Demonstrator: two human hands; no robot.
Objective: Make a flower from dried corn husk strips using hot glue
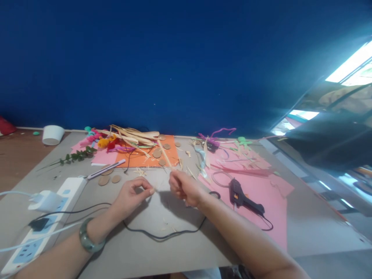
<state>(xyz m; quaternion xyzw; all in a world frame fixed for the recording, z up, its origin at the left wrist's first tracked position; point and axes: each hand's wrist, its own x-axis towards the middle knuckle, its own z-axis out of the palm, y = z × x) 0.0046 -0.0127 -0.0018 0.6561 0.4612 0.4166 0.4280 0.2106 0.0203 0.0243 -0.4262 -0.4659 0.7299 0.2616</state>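
My left hand [132, 193], a green bangle on its wrist, hovers over the grey table [162, 240] with thumb and forefinger pinched on a thin pale strand. My right hand [183, 187] is closed around a long straw-coloured strip [164, 154] that slants up and away toward the orange paper [145, 157]. The two hands are close together, a few centimetres apart. A heap of dried straw-like leaves [132, 136] lies on the orange paper behind them.
A black glue gun [242, 197] rests on pink paper [261, 190] to the right, its cord looping under my arms. A white power strip [43, 217] with plugs sits left. Round wooden discs [108, 179], a pen-like tool [106, 169], pipe cleaners and a white cup [52, 134] lie about.
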